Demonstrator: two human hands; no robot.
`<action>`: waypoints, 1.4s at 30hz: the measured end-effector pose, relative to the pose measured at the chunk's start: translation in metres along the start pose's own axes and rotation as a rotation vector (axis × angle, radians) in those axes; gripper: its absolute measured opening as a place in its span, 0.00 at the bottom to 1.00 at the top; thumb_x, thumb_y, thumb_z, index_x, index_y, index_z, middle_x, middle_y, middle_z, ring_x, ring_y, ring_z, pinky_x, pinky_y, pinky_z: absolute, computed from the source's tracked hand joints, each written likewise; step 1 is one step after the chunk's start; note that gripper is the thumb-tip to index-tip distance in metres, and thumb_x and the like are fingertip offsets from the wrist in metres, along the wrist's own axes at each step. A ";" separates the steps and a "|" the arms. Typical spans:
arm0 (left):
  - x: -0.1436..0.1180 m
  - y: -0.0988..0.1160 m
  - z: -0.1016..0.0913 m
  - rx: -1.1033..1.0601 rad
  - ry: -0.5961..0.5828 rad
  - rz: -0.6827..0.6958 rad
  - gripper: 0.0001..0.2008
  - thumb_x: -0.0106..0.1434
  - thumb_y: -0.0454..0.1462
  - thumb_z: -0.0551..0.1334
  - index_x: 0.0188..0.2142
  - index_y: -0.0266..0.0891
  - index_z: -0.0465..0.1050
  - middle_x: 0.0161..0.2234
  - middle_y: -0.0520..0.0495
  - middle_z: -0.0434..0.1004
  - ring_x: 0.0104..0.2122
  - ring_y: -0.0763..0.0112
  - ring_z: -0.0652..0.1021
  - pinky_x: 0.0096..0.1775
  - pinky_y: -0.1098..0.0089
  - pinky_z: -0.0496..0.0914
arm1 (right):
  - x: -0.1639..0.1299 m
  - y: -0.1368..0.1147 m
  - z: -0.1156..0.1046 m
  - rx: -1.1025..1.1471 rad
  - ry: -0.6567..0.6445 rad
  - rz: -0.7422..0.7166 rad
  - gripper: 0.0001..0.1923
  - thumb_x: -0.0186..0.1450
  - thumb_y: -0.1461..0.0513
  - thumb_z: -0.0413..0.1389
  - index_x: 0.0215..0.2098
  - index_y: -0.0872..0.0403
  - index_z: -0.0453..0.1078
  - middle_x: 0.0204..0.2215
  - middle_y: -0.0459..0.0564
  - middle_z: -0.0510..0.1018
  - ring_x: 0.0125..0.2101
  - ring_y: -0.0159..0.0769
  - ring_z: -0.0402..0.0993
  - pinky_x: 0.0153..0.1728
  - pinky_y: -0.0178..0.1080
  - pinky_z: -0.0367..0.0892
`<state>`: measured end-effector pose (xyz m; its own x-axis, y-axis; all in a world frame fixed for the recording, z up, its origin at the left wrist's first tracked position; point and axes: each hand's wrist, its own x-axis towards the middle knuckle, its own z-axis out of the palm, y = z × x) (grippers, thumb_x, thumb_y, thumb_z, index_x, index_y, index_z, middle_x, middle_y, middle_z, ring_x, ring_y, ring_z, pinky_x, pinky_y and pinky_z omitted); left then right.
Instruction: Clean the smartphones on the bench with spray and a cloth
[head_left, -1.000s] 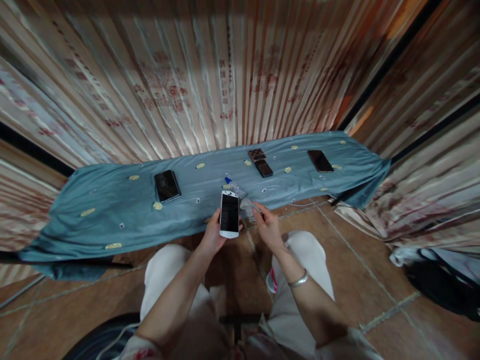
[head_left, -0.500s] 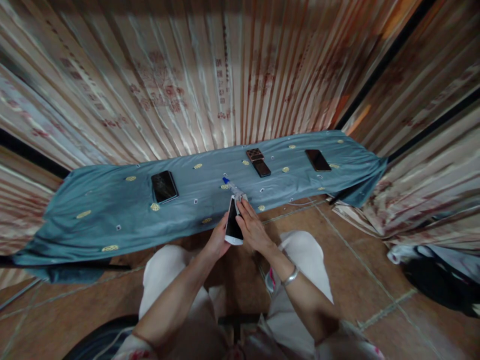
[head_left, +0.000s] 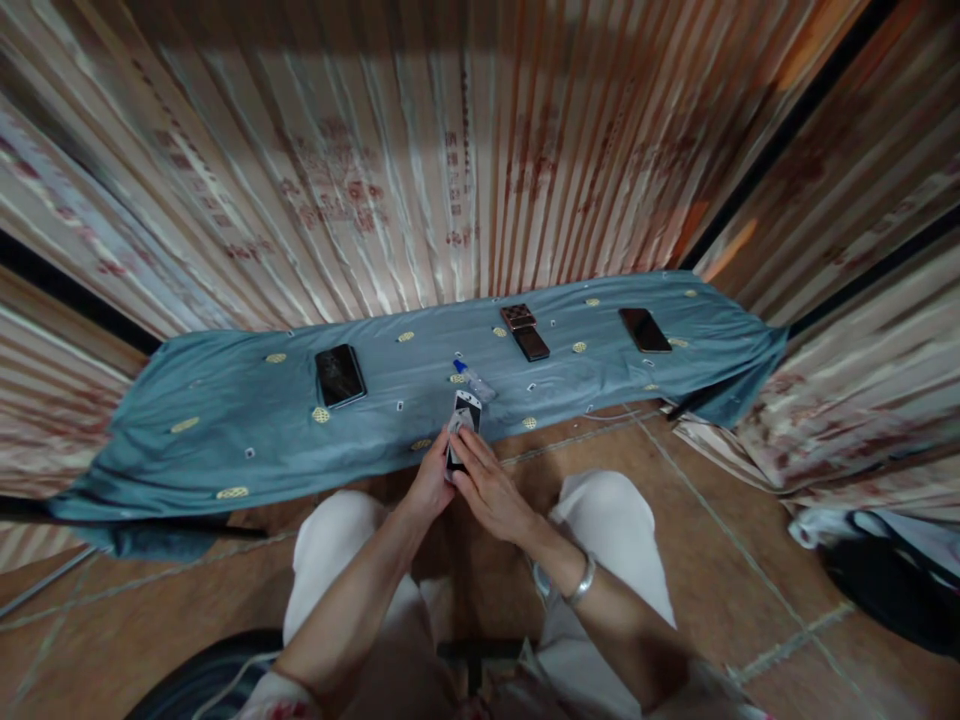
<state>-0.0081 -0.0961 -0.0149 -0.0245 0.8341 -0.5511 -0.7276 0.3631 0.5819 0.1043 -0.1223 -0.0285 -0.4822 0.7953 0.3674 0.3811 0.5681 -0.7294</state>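
My left hand (head_left: 429,486) holds a white phone with a dark screen (head_left: 465,412) upright over the near edge of a blue-grey cloth (head_left: 247,420). My right hand (head_left: 491,490) lies across the phone's lower front, fingers pressed on the screen, with what looks like a small wipe under them. Just beyond the phone lies a small clear bottle with a blue cap (head_left: 471,378).
On the cloth lie a black phone (head_left: 339,375) at the left, a dark phone with a checkered case (head_left: 525,330) behind the bottle, and another dark phone (head_left: 644,329) at the right. Striped curtains hang behind. A dark bag (head_left: 885,580) sits on the tiled floor at right.
My right hand moved left from beside the phone onto its screen. The phone tilted and now is mostly covered by that hand.
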 end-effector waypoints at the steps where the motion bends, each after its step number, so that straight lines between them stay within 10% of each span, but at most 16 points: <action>1: 0.001 0.003 -0.001 0.005 -0.007 -0.002 0.14 0.63 0.42 0.56 0.32 0.35 0.75 0.27 0.47 0.79 0.29 0.70 0.79 0.39 0.70 0.72 | -0.002 -0.003 0.003 -0.009 -0.003 -0.029 0.28 0.69 0.60 0.43 0.66 0.51 0.45 0.65 0.54 0.51 0.65 0.40 0.44 0.63 0.52 0.48; 16: 0.013 0.034 0.002 -0.220 -0.126 0.018 0.23 0.67 0.45 0.46 0.42 0.30 0.73 0.32 0.39 0.79 0.32 0.62 0.80 0.39 0.60 0.74 | -0.002 -0.007 -0.001 -0.123 0.207 -0.198 0.21 0.65 0.71 0.44 0.51 0.54 0.70 0.47 0.54 0.75 0.52 0.38 0.67 0.52 0.43 0.68; 31: 0.015 0.030 0.022 -0.158 -0.205 0.067 0.24 0.68 0.44 0.46 0.53 0.29 0.67 0.34 0.39 0.80 0.36 0.60 0.80 0.42 0.60 0.72 | 0.002 0.025 -0.013 0.665 0.223 0.526 0.19 0.61 0.51 0.53 0.32 0.56 0.78 0.30 0.52 0.81 0.32 0.37 0.76 0.37 0.38 0.68; 42: 0.016 0.020 0.026 -0.076 -0.156 0.034 0.23 0.67 0.46 0.47 0.40 0.32 0.73 0.30 0.41 0.79 0.29 0.64 0.79 0.32 0.64 0.73 | -0.001 0.025 -0.039 0.228 0.449 0.244 0.15 0.66 0.59 0.48 0.45 0.54 0.74 0.46 0.55 0.77 0.48 0.39 0.72 0.51 0.44 0.65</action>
<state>-0.0052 -0.0645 0.0036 0.0522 0.9020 -0.4286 -0.7782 0.3057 0.5486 0.1456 -0.1011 -0.0242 0.0015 0.9385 0.3454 0.2350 0.3354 -0.9123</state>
